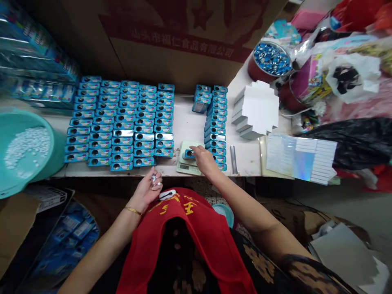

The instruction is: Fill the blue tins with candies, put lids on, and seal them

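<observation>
My left hand (pixel 148 187) is held palm up just off the table's front edge, its fingers curled around a few small white tablets (pixel 154 178). My right hand (pixel 204 159) reaches over a small pale kitchen scale (pixel 184 168). Its fingers pinch at the right end of a small blue tin (pixel 189 154) that lies on the scale's plate; the fingers partly cover the tin. To the left of the scale, blue tins with dark round windows (pixel 144 144) stand in several long columns. A further column of blue tins (pixel 217 131) runs along the scale's right side.
A turquoise basin (pixel 45 163) of white tablets stands at the left. White folded cartons (pixel 261 108), a metal strip (pixel 233 159) and a red pot of blue caps (pixel 254 73) are at the right. A large cardboard box (pixel 171 69) forms the back wall.
</observation>
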Available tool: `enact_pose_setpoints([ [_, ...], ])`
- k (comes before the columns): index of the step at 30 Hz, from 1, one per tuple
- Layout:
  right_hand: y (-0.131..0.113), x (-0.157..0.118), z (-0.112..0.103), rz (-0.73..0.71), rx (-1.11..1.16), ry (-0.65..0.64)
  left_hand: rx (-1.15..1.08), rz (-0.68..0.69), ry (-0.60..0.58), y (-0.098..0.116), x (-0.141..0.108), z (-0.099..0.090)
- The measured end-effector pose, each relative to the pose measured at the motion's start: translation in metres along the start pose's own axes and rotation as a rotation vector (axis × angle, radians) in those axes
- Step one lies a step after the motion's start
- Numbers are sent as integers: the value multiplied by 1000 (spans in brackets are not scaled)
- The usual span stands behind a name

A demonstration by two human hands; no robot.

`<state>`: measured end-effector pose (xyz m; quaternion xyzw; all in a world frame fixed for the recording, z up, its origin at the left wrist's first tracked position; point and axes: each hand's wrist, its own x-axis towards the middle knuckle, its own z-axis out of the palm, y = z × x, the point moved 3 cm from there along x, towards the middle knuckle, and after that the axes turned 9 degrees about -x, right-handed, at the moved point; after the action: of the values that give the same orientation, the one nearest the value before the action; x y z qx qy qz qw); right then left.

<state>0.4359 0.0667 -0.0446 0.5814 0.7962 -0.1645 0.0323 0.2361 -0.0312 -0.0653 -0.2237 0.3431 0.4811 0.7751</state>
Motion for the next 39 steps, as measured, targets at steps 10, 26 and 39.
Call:
enact_pose_setpoints([
  [10, 9, -11, -8, -59, 274, 262, 31, -31, 28, -5, 3, 3],
  [26, -95, -42, 4, -480, 368, 16, 168, -79, 140, -21, 9, -7],
  [39, -68, -61, -1, -514, 426, -85, 206, -129, 115, -23, 2, -17],
])
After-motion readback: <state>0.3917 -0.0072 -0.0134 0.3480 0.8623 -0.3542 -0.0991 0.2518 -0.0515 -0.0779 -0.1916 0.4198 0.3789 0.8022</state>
